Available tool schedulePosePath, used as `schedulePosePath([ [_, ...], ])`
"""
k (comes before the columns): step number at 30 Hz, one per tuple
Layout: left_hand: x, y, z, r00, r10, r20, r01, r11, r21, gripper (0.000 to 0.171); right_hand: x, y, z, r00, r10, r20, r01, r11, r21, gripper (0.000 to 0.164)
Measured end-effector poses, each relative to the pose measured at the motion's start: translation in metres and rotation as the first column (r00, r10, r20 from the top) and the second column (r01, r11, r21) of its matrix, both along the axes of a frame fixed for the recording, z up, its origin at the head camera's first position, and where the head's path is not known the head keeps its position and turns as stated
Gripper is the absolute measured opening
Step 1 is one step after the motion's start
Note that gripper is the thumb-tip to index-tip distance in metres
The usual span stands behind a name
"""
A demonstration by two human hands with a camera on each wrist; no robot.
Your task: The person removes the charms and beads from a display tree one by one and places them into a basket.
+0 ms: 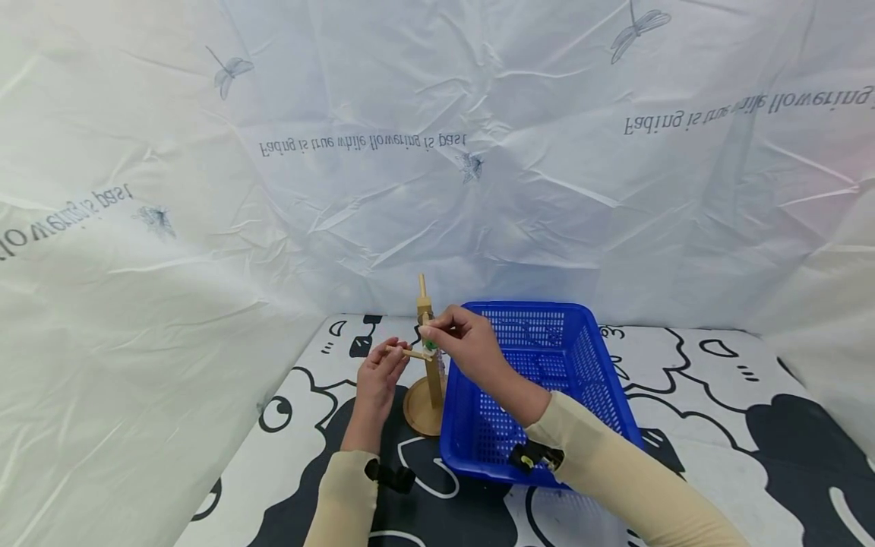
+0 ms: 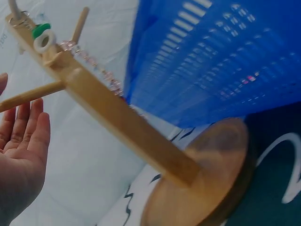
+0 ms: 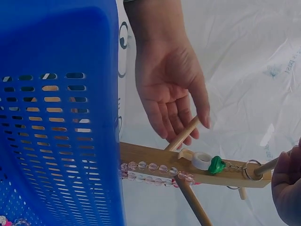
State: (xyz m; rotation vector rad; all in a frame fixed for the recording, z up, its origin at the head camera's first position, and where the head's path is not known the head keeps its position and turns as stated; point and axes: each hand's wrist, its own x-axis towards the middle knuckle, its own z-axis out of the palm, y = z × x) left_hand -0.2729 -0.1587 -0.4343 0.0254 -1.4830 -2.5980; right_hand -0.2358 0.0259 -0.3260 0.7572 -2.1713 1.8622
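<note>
A wooden peg stand with a round base rises between the hands. My left hand holds a lower side peg between thumb and straight-ish fingers. Up at the stand's top, my right hand pinches the tip of an upper peg with thumb and index finger. From that peg hangs a keychain by its metal ring, with a green piece, a white ring and a beige piece at its end. A pink clear-bead string hangs from a peg on the basket side.
A blue plastic basket stands right beside the stand, with small colourful items inside it. The black-and-white patterned cloth covers the table. White printed sheeting walls the back and sides.
</note>
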Motion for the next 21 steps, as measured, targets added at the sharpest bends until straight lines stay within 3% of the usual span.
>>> schedulePosePath([
  [5, 0.0, 0.008, -0.005, 1.0, 0.013, -0.017, -0.012, 0.999, 0.04, 0.023, 0.0, 0.0, -0.001, 1.0, 0.006, -0.015, -0.006, 1.0, 0.001, 0.011],
  [10, -0.002, 0.014, -0.007, 0.998, 0.058, -0.001, -0.058, 0.997, 0.06, 0.012, 0.001, 0.001, -0.001, 0.999, 0.011, -0.03, -0.011, 1.0, -0.002, 0.011],
  [16, -0.007, 0.017, -0.007, 0.994, 0.103, 0.024, -0.103, 0.994, 0.019, 0.009, 0.001, -0.001, -0.002, 0.999, -0.008, -0.037, 0.008, 1.0, 0.003, 0.009],
  [21, -0.008, 0.015, -0.008, 0.995, 0.097, 0.001, -0.097, 0.995, -0.027, 0.013, 0.002, 0.0, 0.0, 1.0, -0.013, -0.024, 0.014, 1.0, 0.02, 0.009],
])
